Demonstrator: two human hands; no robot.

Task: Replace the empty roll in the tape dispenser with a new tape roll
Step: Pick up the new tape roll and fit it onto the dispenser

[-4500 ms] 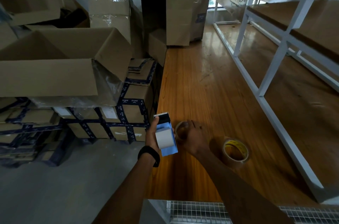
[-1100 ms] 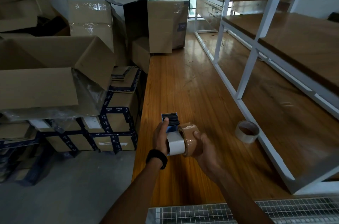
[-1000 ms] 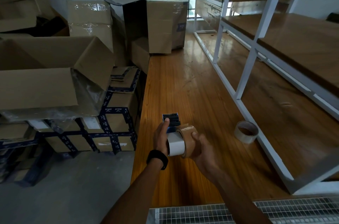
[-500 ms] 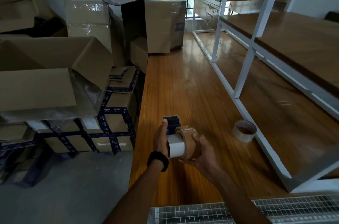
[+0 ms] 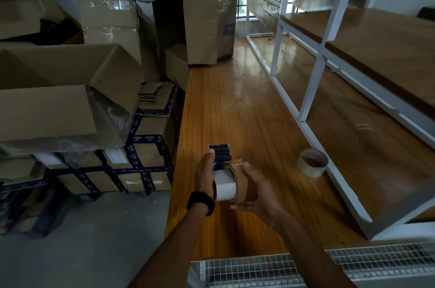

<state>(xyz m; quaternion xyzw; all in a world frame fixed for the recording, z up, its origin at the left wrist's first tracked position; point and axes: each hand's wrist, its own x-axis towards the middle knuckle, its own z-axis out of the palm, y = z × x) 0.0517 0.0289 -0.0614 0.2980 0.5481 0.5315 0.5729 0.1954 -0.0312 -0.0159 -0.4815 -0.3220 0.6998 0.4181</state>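
My left hand grips the tape dispenser, a blue and white body with a black roller at its far end, above the wooden table. My right hand holds a brown tape roll from the right side and presses it against the dispenser's white hub. A nearly empty roll with a pale rim lies on the table to the right, next to the white shelf frame.
Stacked cardboard boxes crowd the left side beyond the table edge. A tall box stands at the table's far end. Wooden shelves on the white frame run along the right. A wire mesh tray lies at the near edge.
Earlier my right hand was at a roll on the table; it now holds a brown roll against the dispenser. Over the last second both hands stayed nearly still, the roll pressed closer onto the hub.
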